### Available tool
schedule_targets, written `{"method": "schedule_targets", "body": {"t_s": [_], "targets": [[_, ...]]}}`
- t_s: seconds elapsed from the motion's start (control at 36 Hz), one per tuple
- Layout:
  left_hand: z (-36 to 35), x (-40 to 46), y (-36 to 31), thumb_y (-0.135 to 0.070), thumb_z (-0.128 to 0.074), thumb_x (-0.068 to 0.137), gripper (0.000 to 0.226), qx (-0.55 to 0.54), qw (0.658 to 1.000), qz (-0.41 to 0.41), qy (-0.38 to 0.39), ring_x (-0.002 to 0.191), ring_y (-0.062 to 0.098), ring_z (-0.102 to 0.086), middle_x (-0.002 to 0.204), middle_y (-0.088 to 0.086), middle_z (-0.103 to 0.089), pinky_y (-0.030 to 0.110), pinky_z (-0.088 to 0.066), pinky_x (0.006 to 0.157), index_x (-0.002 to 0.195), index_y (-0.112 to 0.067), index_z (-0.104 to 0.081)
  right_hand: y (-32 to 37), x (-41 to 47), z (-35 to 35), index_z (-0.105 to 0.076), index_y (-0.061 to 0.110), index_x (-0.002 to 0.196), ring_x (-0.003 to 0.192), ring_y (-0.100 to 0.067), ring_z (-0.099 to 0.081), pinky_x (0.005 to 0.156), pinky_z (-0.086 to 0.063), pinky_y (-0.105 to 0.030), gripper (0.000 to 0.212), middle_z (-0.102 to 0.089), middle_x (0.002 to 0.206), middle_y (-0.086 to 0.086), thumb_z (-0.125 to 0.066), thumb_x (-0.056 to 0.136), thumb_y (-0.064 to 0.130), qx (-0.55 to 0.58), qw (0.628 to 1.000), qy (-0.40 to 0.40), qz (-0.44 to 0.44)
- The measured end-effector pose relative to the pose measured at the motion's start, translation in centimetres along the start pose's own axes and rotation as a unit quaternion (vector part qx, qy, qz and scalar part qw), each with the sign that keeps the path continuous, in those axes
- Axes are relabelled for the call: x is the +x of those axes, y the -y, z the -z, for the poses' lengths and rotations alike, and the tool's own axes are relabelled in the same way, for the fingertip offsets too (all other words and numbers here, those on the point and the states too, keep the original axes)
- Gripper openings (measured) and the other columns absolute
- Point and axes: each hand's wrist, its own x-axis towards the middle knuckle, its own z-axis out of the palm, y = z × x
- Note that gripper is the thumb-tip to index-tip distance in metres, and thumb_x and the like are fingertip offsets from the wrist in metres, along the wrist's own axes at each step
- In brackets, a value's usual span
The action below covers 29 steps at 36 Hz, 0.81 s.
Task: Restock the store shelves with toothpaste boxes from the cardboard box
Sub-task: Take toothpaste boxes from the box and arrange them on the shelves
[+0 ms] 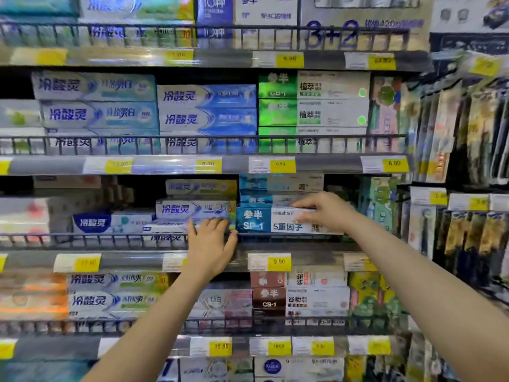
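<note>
Toothpaste box (pixel 283 220) sits at the shelf (pixel 316 260) front edge, right hand (pixel 323 212) gripping its top to seat it squarely, left hand (pixel 212 246) spread loose against the rail, holding nothing

At the third shelf (pixel 303 245), the right hand (pixel 326 212) grips a blue-and-white SP-1 toothpaste box (pixel 275 220), while the left hand (pixel 210 244) lies open against the wire rail (pixel 110 239) beside it.
</note>
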Motion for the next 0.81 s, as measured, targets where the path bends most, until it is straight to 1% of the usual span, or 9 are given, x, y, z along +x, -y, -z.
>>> {"method": "schedule_targets", "body": {"t_s": [0.08,0.17,0.22,0.31,0.36,0.53,0.61,0.72,0.81], "targets": [[-0.1,0.0,0.0,-0.056,-0.009,0.084,0.073,-0.003,1.0,0.008,-0.002,0.134,0.02,-0.032,0.141,0.0,-0.046,0.044,0.005,0.113,0.136,-0.02,-0.046,-0.1,0.5,0.3,-0.059,0.034,0.124,0.124,-0.016,-0.048,0.104,-0.036,-0.04,0.044,-0.057,0.131,0.008,-0.066,0.081,0.043,-0.028,0.999,0.01,0.029],[-0.3,0.0,-0.1,-0.051,-0.016,0.087,0.066,-0.005,1.0,0.008,-0.007,0.133,0.02,-0.035,0.139,0.0,-0.048,0.044,0.003,0.114,0.135,-0.019,-0.047,0.2,0.8,0.2,-0.058,0.038,0.123,0.122,-0.015,-0.045,0.1,-0.029,-0.037,0.042,-0.056,0.131,0.013,-0.066,0.082,0.04,-0.094,0.994,0.015,0.055],[-0.3,-0.1,-0.1,-0.054,-0.014,0.087,0.068,-0.001,1.0,0.003,-0.015,0.13,0.021,-0.038,0.135,0.0,-0.052,0.046,-0.001,0.113,0.132,-0.018,-0.051,0.0,0.7,-0.3,-0.058,0.036,0.123,0.119,-0.017,-0.049,0.102,-0.033,-0.038,0.043,-0.059,0.128,0.011,-0.067,0.081,0.039,-0.075,0.996,0.02,0.051],[-0.4,-0.2,-0.2,-0.056,-0.009,0.082,0.075,-0.008,0.999,-0.005,-0.031,0.125,0.022,-0.044,0.129,-0.001,-0.057,0.049,-0.008,0.113,0.127,-0.019,-0.055,-0.9,0.4,-1.3,-0.06,0.03,0.123,0.114,-0.017,-0.055,0.097,-0.043,-0.037,0.042,-0.061,0.125,0.008,-0.069,0.082,0.032,-0.008,0.998,0.047,0.03],[-0.5,-0.2,-0.4,-0.056,-0.01,0.083,0.071,-0.016,0.999,-0.007,-0.035,0.122,0.021,-0.046,0.126,-0.003,-0.058,0.049,-0.011,0.112,0.125,-0.021,-0.056,-1.3,0.2,-1.9,-0.061,0.028,0.122,0.115,-0.016,-0.054,0.098,-0.043,-0.038,0.039,-0.06,0.127,0.006,-0.067,0.084,0.032,0.003,0.998,0.049,0.037],[-0.8,-0.2,-0.6,-0.054,-0.014,0.085,0.066,-0.016,0.999,-0.009,-0.048,0.119,0.022,-0.048,0.123,-0.002,-0.059,0.049,-0.011,0.111,0.122,-0.02,-0.057,-1.5,-0.5,-3.3,-0.057,0.031,0.126,0.123,-0.017,-0.039,0.099,-0.03,-0.032,0.034,-0.05,0.133,0.005,-0.049,0.094,0.039,-0.064,0.996,-0.008,0.057],[-0.9,-0.2,-0.7,-0.054,-0.014,0.086,0.065,-0.009,0.999,-0.013,-0.048,0.119,0.023,-0.047,0.123,-0.002,-0.059,0.049,-0.011,0.111,0.123,-0.021,-0.056,-1.8,-1.2,-3.8,-0.051,0.033,0.132,0.122,-0.017,-0.039,0.1,-0.033,-0.035,0.037,-0.049,0.132,0.004,-0.043,0.096,0.039,-0.067,0.996,-0.019,0.054],[-0.8,-0.3,-0.8,-0.053,-0.013,0.087,0.065,-0.007,0.999,-0.02,-0.05,0.12,0.023,-0.046,0.125,0.0,-0.058,0.05,-0.013,0.111,0.125,-0.02,-0.055,-1.3,-1.8,-4.3,-0.049,0.029,0.134,0.121,-0.017,-0.04,0.1,-0.034,-0.035,0.04,-0.048,0.128,0.003,-0.043,0.096,0.04,-0.072,0.994,-0.051,0.064],[-0.7,-0.5,-0.8,-0.054,-0.009,0.087,0.07,-0.009,0.999,-0.024,-0.034,0.132,0.022,-0.036,0.139,0.004,-0.047,0.049,-0.004,0.114,0.135,-0.018,-0.046,-0.2,-2.4,-4.7,-0.049,0.023,0.134,0.12,-0.017,-0.041,0.097,-0.033,-0.032,0.042,-0.05,0.126,0.001,-0.048,0.095,0.036,-0.067,0.988,-0.101,0.093]]}}
